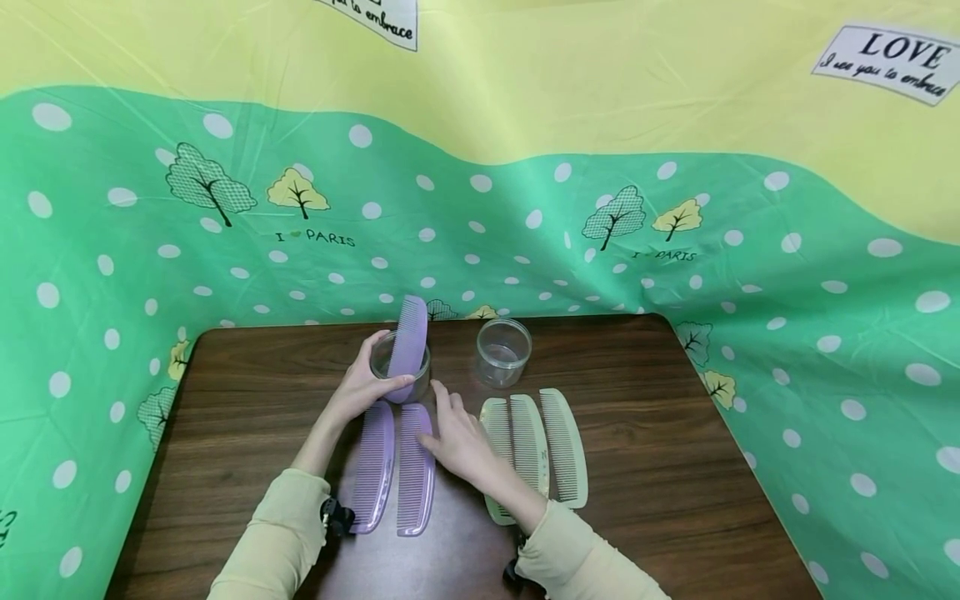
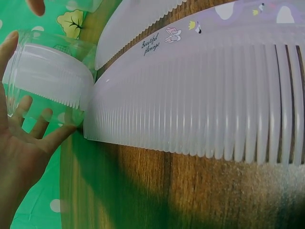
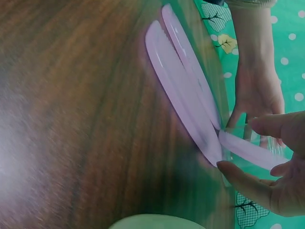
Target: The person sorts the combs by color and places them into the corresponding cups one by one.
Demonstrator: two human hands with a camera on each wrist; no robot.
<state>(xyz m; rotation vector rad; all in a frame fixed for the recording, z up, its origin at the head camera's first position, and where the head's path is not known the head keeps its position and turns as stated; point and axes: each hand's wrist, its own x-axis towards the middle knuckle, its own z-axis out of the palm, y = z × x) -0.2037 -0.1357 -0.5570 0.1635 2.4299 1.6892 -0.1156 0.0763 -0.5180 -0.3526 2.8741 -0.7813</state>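
My left hand (image 1: 365, 385) grips a clear round jar (image 1: 423, 372) at the back of the table, thumb across its front. A purple comb (image 1: 409, 333) stands tilted in this jar, its upper end above the rim. My right hand (image 1: 463, 440) hovers beside the jar with fingers spread and nothing held, thumb close over a second purple comb (image 1: 415, 492). Left of it lies another purple comb (image 1: 372, 479), teeth to the left. In the left wrist view, a lying comb (image 2: 181, 100) with a flamingo print fills the foreground.
A second clear jar (image 1: 503, 354) stands to the right of the first. Three pale green combs lie in front of it, the rightmost green comb (image 1: 564, 450) apart from the other two. Polka-dot cloth (image 1: 480, 233) hangs behind the brown table (image 1: 660, 467).
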